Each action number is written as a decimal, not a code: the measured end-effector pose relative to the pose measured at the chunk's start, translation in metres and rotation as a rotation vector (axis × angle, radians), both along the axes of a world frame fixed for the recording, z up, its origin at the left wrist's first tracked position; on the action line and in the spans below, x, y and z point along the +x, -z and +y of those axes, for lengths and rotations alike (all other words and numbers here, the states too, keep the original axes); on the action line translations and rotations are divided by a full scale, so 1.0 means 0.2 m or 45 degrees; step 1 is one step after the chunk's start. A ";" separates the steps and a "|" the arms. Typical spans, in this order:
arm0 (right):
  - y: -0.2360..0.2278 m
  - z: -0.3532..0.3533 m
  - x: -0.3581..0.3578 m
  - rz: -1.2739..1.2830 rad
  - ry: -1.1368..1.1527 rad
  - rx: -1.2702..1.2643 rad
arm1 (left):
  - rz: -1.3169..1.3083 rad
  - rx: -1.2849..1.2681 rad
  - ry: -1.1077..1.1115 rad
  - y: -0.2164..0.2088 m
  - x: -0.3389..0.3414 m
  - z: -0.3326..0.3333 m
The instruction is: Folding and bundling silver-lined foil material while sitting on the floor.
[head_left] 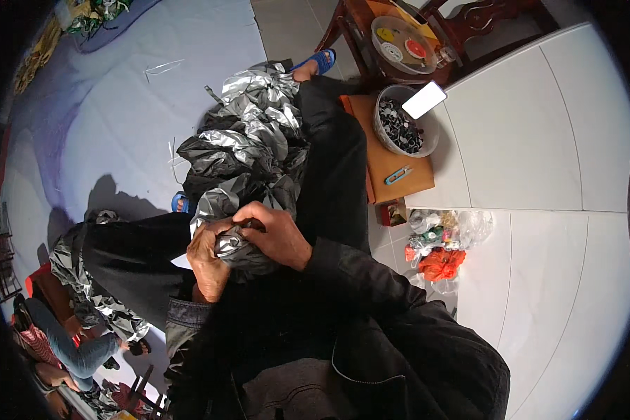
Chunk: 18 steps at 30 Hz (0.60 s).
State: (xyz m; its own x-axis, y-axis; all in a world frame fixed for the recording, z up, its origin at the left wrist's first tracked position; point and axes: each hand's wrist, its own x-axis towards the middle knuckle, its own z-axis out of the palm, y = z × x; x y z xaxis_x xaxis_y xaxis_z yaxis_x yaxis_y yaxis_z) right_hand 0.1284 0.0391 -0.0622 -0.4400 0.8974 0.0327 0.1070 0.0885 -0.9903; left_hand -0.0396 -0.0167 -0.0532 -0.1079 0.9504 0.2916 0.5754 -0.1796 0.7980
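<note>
A long heap of crumpled, shiny silver and black fabric (255, 140) lies over my lap and stretches away between my legs. My left hand (208, 260) grips its near end from the left, fingers curled around a gathered fold. From the right, my right hand (278, 236) pinches the same bunched part, thumb and fingertips close together. Whether something small sits between those fingertips is hidden. A white corner of something flat (181, 262) shows beside my left hand.
On an orange-brown seat (374, 150) at right are a clear tub (434, 140) of small black and white pieces, a white rectangle (425, 101) on its rim, and blue thread snips (398, 175). Plastic bags (441, 264) lie nearer. Another person (91, 353) sits lower left.
</note>
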 end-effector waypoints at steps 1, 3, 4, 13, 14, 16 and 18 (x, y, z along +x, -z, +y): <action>0.01 0.00 0.00 -0.001 0.000 0.001 | 0.013 0.011 -0.015 0.00 0.00 0.00; 0.04 -0.01 0.00 -0.126 0.013 0.032 | 0.026 0.023 -0.025 0.01 0.00 0.00; 0.06 -0.01 0.00 -0.188 0.019 0.046 | 0.035 0.017 -0.020 0.01 0.00 -0.01; 0.15 0.05 0.03 -0.176 -0.358 0.068 | 0.147 0.103 0.077 0.01 -0.01 0.02; 0.16 0.04 0.02 -0.123 -0.329 0.053 | 0.199 0.149 0.100 0.01 -0.01 0.02; 0.18 0.02 0.00 -0.016 -0.274 0.023 | 0.149 0.090 0.076 0.02 0.00 0.02; 0.19 0.01 -0.01 -0.007 -0.259 -0.010 | 0.050 -0.030 0.025 0.03 0.00 0.02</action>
